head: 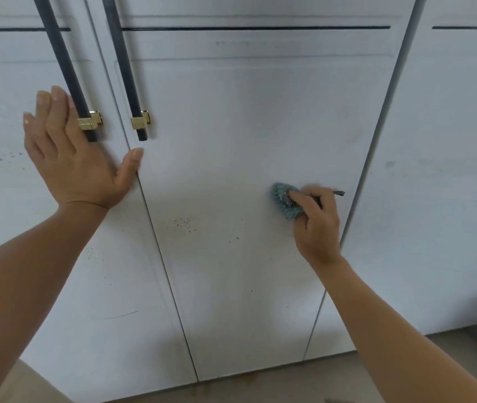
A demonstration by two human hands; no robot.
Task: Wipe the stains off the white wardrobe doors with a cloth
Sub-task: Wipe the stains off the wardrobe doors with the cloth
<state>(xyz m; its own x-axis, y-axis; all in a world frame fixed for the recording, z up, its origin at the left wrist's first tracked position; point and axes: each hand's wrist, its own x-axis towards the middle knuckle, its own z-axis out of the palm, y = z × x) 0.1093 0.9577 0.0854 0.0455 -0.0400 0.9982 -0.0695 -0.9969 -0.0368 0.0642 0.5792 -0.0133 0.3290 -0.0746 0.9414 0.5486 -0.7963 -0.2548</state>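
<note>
Nearest, tan floor (333,379) under the doors. Right grip (318,225) curled round a teal cloth (282,203), pressing it on the middle door (231,126). Left of and just below that grip, brown specks (183,222) on the same door. Left grip (71,158) flat, fingers straight, on the left door (5,228), thumb at the seam, fingers beside a dark handle (66,62). Second handle (124,62) right of that grip. Spots (2,158) left of it. Far right of the cloth, a third door (449,199).

Beige floor (260,389) along the bottom; two dark, gold-bracketed bar handles (122,62) upper left.
</note>
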